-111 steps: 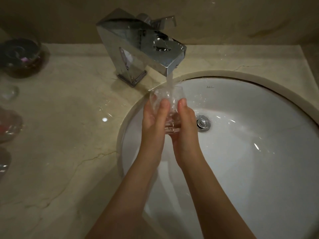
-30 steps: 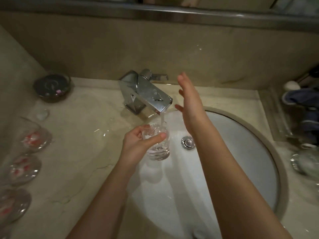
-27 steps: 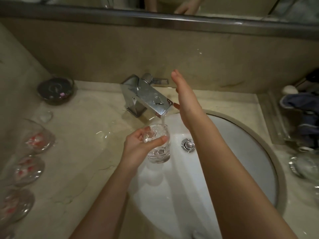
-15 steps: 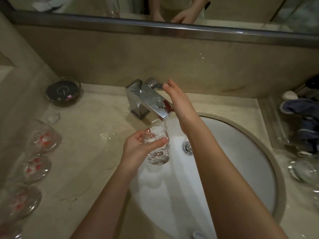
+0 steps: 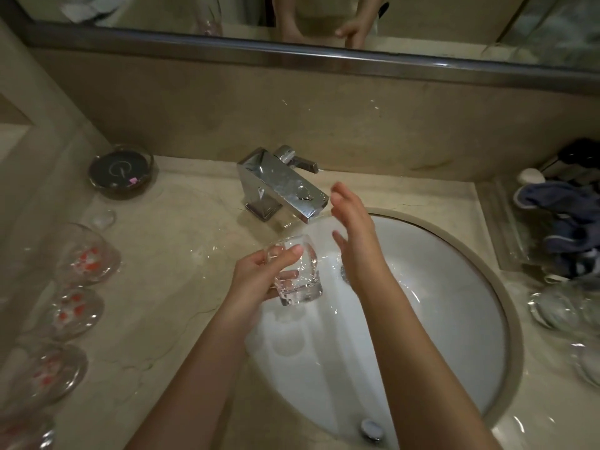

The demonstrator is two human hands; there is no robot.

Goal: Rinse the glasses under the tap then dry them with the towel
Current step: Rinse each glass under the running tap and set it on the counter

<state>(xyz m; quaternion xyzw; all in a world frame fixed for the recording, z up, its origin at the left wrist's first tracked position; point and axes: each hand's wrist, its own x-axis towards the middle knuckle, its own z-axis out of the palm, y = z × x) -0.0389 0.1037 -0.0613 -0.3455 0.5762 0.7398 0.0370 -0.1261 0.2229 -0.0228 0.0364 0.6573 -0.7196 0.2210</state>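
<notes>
My left hand (image 5: 256, 280) grips a small clear glass (image 5: 297, 271) over the left rim of the white sink (image 5: 454, 303), just below the spout of the chrome tap (image 5: 279, 186). No water runs from the spout. Right of the spout my right hand (image 5: 355, 235) hovers with its fingers straight, holding nothing, close beside the glass. A dark blue towel (image 5: 565, 216) lies bunched on a tray at the right edge of the counter.
Several stemless glasses with red marks (image 5: 86, 254) stand in a row on the left of the marble counter. A dark round dish (image 5: 120, 168) sits at the back left. Clear glasses (image 5: 558, 310) stand at the right. A mirror runs above.
My right hand has come off the tap lever and dropped back beside the glass. The water has stopped. The left hand has tipped the glass slightly.
</notes>
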